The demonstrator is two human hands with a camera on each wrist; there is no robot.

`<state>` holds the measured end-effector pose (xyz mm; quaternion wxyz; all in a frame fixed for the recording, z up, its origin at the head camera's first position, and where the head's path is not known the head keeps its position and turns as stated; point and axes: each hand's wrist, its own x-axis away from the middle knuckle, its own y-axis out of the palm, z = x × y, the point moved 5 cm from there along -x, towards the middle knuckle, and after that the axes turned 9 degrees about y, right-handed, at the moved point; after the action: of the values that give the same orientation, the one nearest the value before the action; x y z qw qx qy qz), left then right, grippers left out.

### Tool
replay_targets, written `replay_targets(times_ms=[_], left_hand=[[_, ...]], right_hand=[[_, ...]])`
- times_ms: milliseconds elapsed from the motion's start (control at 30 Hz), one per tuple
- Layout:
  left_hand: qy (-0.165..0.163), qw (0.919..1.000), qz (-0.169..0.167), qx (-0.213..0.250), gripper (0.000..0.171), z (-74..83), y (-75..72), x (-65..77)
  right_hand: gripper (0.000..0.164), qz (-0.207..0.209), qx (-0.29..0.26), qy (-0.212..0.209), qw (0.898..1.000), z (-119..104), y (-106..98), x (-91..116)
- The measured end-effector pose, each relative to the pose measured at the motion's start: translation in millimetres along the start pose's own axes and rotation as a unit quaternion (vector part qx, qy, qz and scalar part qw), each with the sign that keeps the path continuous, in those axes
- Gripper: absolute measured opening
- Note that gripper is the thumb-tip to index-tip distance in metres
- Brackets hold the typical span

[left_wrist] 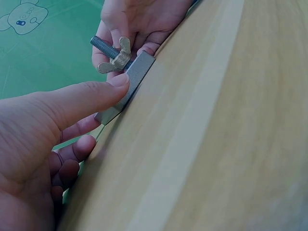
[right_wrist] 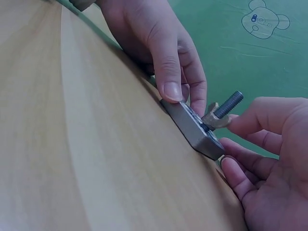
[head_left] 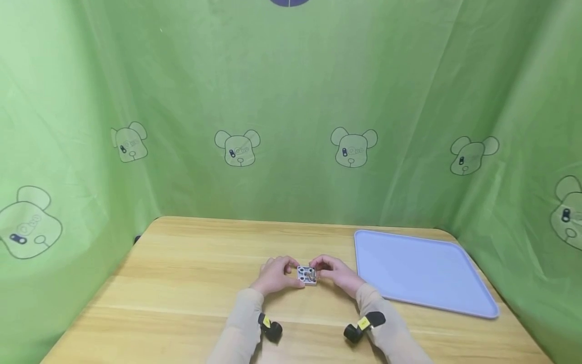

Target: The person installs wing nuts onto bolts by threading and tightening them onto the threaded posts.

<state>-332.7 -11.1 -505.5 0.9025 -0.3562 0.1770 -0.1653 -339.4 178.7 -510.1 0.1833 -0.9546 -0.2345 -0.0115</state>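
Observation:
A small square metal block with round holes in its top lies on the wooden table, between the two hands. My left hand pinches its left side, thumb on the near edge and fingers at the far one. Out of the block's top rises a threaded bolt, tilted in the wrist views, carrying a wing nut low down near the block. With its fingertips at the wing nut, my right hand holds one wing; another of its fingers touches the block's side. The bolt's lower end is hidden.
A light purple tray lies on the right of the wooden table, just beyond the right hand. Green curtains with bear-head prints hang behind and at both sides. Each sleeve carries a black wrist camera.

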Motion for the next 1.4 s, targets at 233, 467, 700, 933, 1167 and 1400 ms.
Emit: replay_targets(times_ms=[233, 467, 700, 933, 1167, 1400], left_hand=[[0.004, 1.0000, -0.004, -0.005, 0.052, 0.5, -0.1, -0.3], [0.002, 1.0000, -0.003, 0.001, 0.052, -0.7, 0.5, 0.5], [0.003, 1.0000, -0.003, 0.001, 0.052, -3.1, 2.3, 0.0], [0.003, 1.0000, -0.003, 0.003, 0.052, -0.9, 0.5, 0.4], [0.004, 1.0000, 0.000, -0.001, 0.052, -1.1, 0.4, -0.1], [0.002, 1.0000, 0.000, 0.004, 0.052, -1.1, 0.5, 0.2]], right_hand=[[0.036, -0.002, 0.018, -0.007, 1.000, -2.3, 2.0, 1.5], [0.027, 0.011, 0.042, -0.015, 0.999, -2.6, 3.7, 2.0], [0.022, 0.028, 0.051, -0.002, 0.998, 1.0, 3.9, -0.1], [0.022, 0.036, 0.052, 0.004, 0.998, 0.3, 4.6, -2.2], [0.026, 0.013, 0.024, -0.003, 1.000, 0.8, 1.0, -1.2], [0.029, -0.002, 0.000, -0.001, 1.000, 1.2, -0.9, -0.4]])
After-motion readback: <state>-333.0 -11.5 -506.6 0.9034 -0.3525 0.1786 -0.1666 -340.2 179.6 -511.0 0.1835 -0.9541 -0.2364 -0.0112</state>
